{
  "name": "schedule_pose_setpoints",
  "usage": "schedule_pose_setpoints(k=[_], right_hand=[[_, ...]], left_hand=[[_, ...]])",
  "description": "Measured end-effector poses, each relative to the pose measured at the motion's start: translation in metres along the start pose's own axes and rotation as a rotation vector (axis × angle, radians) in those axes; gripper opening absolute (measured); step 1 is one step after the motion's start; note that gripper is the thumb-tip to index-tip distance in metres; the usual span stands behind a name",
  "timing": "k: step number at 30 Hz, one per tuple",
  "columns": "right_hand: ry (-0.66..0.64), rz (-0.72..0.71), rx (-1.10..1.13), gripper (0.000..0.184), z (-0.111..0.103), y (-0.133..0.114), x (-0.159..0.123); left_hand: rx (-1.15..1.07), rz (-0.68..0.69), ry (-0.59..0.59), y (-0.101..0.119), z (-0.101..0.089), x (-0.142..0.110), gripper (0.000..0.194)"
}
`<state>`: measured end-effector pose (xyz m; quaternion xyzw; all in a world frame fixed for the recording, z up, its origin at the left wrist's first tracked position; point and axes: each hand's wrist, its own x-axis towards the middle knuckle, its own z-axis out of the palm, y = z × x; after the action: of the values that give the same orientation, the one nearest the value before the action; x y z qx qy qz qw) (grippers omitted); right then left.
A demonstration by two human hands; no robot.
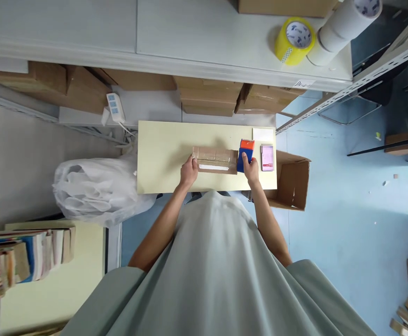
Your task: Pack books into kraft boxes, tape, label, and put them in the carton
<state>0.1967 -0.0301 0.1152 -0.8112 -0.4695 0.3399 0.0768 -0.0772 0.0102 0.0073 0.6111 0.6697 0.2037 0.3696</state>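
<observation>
A long, narrow cardboard box with a white strip along its near side is over the pale yellow table. My left hand is closed on the box's left end, thumb on top. At the opposite end, my right hand grips a blue and orange tape dispenser, which touches or nearly touches the box's right edge. Shiny tape seems to run across the top of the box. Just right of the dispenser lies a phone with a lit pink screen.
Behind the table, a grey shelf carries a yellow tape roll and white rolls. Cardboard boxes sit beneath it. An open carton stands at right, a plastic bag at left, and books at lower left.
</observation>
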Motion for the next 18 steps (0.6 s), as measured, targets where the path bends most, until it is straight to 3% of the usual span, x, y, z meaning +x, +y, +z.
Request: schedule_pose_setpoints(k=[5, 9, 15, 18], right_hand=[[0.156, 0.023, 0.283, 0.073, 0.026, -0.013, -0.015], [0.129, -0.002, 0.339, 0.069, 0.063, -0.025, -0.022], [0.092, 0.029, 0.343, 0.053, 0.113, -0.027, -0.034], [0.152, 0.007, 0.381, 0.053, 0.127, -0.015, -0.042]], left_hand=[[-0.104, 0.154, 0.012, -0.032, -0.037, -0.021, 0.037], [-0.105, 0.045, 0.060, -0.064, -0.059, -0.036, 0.035], [-0.150, -0.076, 0.093, -0.095, -0.065, -0.060, 0.035], [-0.204, -0.091, 0.085, -0.101, -0.062, -0.067, 0.035]])
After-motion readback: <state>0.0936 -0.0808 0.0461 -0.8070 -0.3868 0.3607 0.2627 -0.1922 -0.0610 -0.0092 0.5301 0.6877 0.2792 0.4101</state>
